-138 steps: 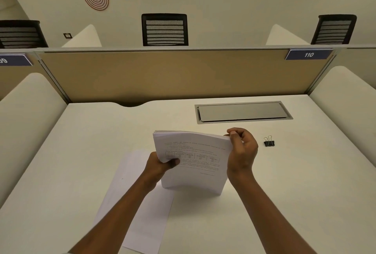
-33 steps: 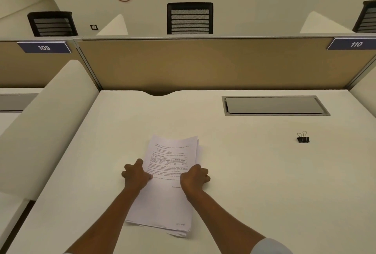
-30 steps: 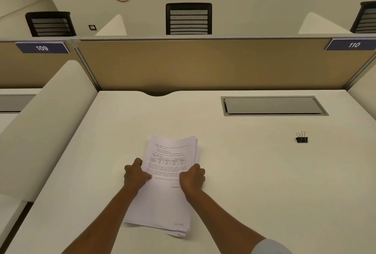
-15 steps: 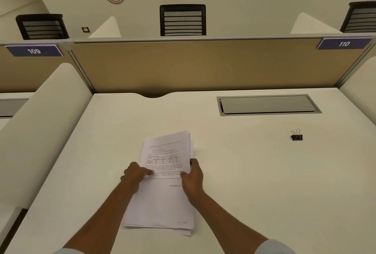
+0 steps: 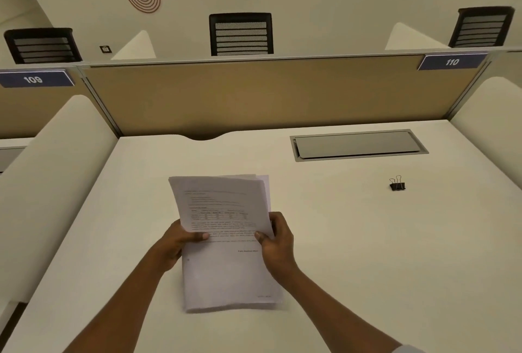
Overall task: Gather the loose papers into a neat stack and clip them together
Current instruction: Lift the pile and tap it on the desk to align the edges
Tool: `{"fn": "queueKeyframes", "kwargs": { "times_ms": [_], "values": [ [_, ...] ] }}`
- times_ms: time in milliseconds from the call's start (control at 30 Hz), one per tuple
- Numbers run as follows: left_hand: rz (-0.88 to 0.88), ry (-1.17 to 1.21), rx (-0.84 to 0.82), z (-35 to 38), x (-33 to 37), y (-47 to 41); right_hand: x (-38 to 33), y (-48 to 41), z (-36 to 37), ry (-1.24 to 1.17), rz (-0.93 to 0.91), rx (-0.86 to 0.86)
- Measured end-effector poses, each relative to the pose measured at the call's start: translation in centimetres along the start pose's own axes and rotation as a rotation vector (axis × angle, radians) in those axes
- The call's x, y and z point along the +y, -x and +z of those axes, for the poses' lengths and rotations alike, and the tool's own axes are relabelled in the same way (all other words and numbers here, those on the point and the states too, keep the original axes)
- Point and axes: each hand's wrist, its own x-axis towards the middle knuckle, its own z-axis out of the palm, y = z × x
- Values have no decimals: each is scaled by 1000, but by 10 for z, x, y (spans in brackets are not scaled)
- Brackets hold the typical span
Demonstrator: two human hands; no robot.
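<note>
Nearest me, the stack of papers is held over the white surface, close in front of the person. Its near edge sits low and its far end tilts up. The left hand pinches the left edge and the right hand pinches the right edge. Each thumb lies on the top sheet, and the other fingers are curled out of sight behind the pages. A few sheets jut out at the far right corner, so I'd say the squaring-up step is in hand and not finished. Next I'd expect the edges to be tapped flush, then one hand to reach well to the right for the binder clip. It lies alone, apart from the stack. Beyond it are a grey hatch and the tan partition.
</note>
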Motion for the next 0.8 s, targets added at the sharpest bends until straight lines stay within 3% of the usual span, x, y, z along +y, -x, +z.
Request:
{"fn": "queueKeyframes", "kwargs": {
  "times_ms": [167,367,800],
  "values": [
    [158,89,-14,38,25,3,-27,0,-30,50,-113,5],
    [345,117,9,102,49,3,-52,-8,-87,22,-105,235],
    [368,64,23,232,64,-18,-57,-31,-204,-144,-88,305]
  ]
}}
